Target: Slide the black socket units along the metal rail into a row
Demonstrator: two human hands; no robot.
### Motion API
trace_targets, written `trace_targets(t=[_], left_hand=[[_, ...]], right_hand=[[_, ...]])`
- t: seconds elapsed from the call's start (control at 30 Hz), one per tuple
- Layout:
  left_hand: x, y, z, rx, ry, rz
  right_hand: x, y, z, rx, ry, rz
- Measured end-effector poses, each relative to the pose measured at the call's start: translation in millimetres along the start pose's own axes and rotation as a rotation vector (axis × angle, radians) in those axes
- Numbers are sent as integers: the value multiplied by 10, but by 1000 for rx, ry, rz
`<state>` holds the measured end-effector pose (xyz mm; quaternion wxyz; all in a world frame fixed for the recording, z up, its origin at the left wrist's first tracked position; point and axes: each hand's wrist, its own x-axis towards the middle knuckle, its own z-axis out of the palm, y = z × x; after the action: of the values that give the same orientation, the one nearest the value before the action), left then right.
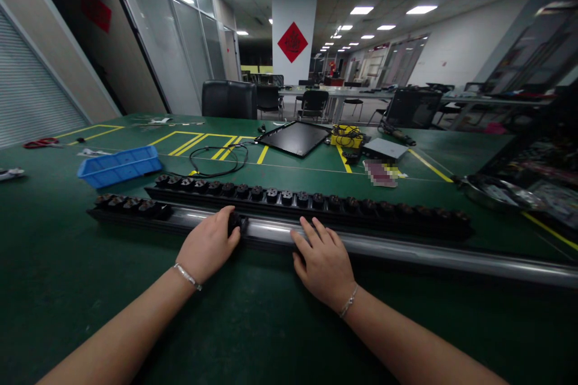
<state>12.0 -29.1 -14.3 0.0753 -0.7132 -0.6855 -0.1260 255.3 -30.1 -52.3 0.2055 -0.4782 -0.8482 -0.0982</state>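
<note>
One blue bin [120, 167] sits at the left of the frame on the green desk [253, 331], behind several black sockets [130, 203] at the left end of the near rail [271, 233]. Left of centre, the left hand [205, 246] comes up diagonally from the lower left corner, a bracelet [188, 277] at its wrist; its fingers are bent nearly closed around a black block [235, 224] on the rail, thumb on the near side. Right of centre, the right hand [324, 261] angles up and leftward from the lower right, back upward, fingers loosely spread over the rail and gripping nothing; whether every tip touches is unclear. Behind both hands, a socket-filled strip [271, 208] stretches toward the right.
</note>
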Motion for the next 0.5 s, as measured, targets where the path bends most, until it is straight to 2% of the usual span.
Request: trace_targets(t=[0.13, 0.2, 0.3, 0.4, 0.47, 0.5], left_hand=[[49, -106, 42, -145, 17, 7], [80, -193, 100, -130, 39, 68], [105, -294, 192, -72, -29, 162], [104, -330, 241, -38, -67, 217], [97, -327, 249, -12, -51, 238], [93, -321, 251, 1, -47, 242]], right_hand=[[-9, 13, 17, 9, -8, -5], [9, 30, 30, 25, -12, -4], [54, 20, -69, 94, 14, -14], [5, -85, -435, 245, 209, -76], [-139, -176, -771, 337, 419, -135], [-238, -209, -927, 346, 466, -160]])
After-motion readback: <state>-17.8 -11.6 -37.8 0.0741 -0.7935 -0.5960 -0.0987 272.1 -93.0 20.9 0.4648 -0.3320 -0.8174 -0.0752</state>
